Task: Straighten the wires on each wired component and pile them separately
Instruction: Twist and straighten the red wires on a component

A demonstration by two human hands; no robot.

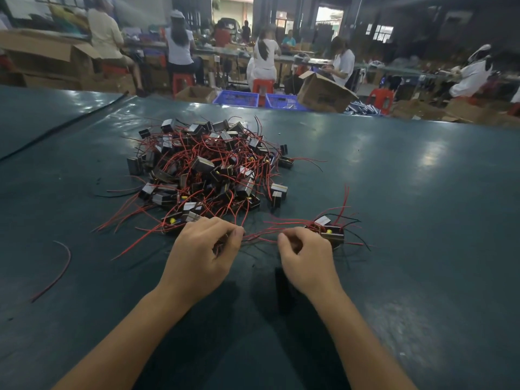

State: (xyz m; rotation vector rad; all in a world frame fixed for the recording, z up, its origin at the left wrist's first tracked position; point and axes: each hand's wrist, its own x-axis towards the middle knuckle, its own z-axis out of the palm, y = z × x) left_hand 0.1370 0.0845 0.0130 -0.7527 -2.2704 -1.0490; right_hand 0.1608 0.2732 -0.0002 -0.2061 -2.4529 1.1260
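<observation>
A dark green desk carries a big heap of small black wired parts, their red leads tangled and sticking out on every side. Beyond the heap, past the desk's far edge, stand blue crates and an open cardboard box, with people seated at long benches farther back. Just in front of the heap, the person's left hand is curled over a component, most of it hidden under the fingers. To the right of that, still in front of the heap, the right hand has its fingers bent in and pinches the wires of that component, which run nearly flat between the two hands. A small pile of a few parts lies to the front right of the heap, just beyond the right hand, its red and black leads fanning out. A loose red strand curves on the desk well to the front left of the heap.
</observation>
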